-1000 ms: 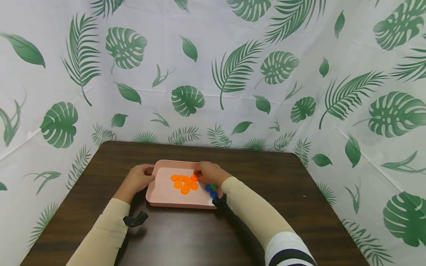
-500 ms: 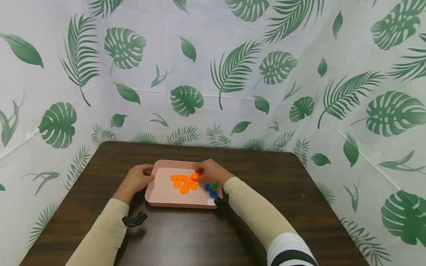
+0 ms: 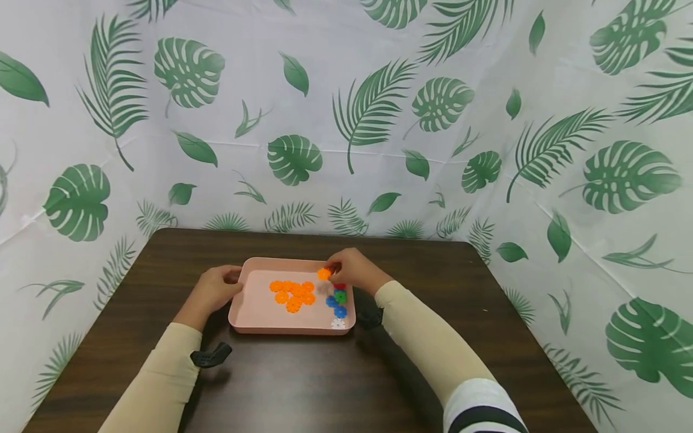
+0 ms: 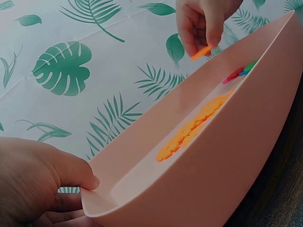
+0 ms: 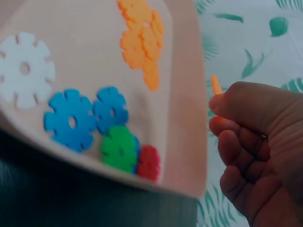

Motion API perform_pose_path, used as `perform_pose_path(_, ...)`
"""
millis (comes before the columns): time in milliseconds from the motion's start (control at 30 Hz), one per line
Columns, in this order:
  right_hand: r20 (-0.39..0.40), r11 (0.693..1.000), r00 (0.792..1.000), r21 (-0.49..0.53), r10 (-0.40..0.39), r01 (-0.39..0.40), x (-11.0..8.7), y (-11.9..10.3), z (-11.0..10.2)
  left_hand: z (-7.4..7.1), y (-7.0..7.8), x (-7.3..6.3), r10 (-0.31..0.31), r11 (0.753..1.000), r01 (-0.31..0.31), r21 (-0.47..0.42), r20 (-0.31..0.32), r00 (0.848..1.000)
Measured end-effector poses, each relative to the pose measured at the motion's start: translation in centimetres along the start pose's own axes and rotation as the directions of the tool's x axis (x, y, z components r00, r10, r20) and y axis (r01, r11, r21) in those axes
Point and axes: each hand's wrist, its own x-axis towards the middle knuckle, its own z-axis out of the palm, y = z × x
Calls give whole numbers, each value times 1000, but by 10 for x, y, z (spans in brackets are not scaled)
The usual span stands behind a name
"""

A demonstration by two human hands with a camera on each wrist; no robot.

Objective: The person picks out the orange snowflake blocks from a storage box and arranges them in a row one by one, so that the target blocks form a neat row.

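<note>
A pink tray [image 3: 251,313] lies on the table. My left hand [image 3: 213,291] grips its left rim, the thumb [image 4: 78,172] over the edge and fingers underneath or outside. Between thumb and fingertips of my right hand [image 3: 356,269] is an orange notched plastic disc [image 3: 323,273], pinched above the tray's far right part. Several more orange discs [image 3: 295,293] lie heaped mid-tray. Along the right side sit a white disc [image 5: 40,71], blue discs [image 5: 71,120], a green disc [image 5: 118,149] and a red disc [image 5: 149,163], the green one overlapping a blue one.
The dark wooden table [image 3: 303,385] extends round the tray on every side. Behind it hangs a white cloth [image 3: 227,78] with green leaf prints, which also lines the left and right. A black strap device [image 3: 211,356] sits at the left wrist.
My right hand has lifted the orange disc off the heap and carried it up, toward the tray's far right. The red disc has come into sight. The left hand keeps its hold.
</note>
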Motion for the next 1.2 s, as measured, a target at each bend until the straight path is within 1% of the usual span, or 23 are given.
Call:
perform_pose_path(133, -33, 997, 998, 52, 50, -49, -7, 7, -11, 0, 0, 0, 7, 1000, -7, -19, 0, 1000)
perform_pose_path(400, -91, 994, 992, 78, 84, -77, -20, 29, -28, -1, -5, -2, 35, 999, -36, -24, -19, 999)
perform_pose_path(500, -124, 992, 987, 85, 102, -92, -26, 39, -34, -2, -6, -3, 41, 999, -41, -34, -14, 999)
perform_pose_path(667, -163, 984, 974, 116, 154, -137, -38, 59, -40, -1, -4, -3, 41, 999, -42, -31, -16, 999)
perform_pose_path(867, -203, 978, 960, 122, 194, -171, -50, 85, -45, 0, -3, -4, 24, 999, -25, -33, -14, 1000)
perform_pose_path(1033, -207, 971, 951, 117, 228, -208, -59, 107, -47, -1, -4, -4, 17, 999, -17, -41, -10, 1000)
perform_pose_path(1200, -186, 954, 938, 126, 294, -274, -67, 123, -43, 0, -6, -3, 25, 999, -26, -46, -10, 1000)
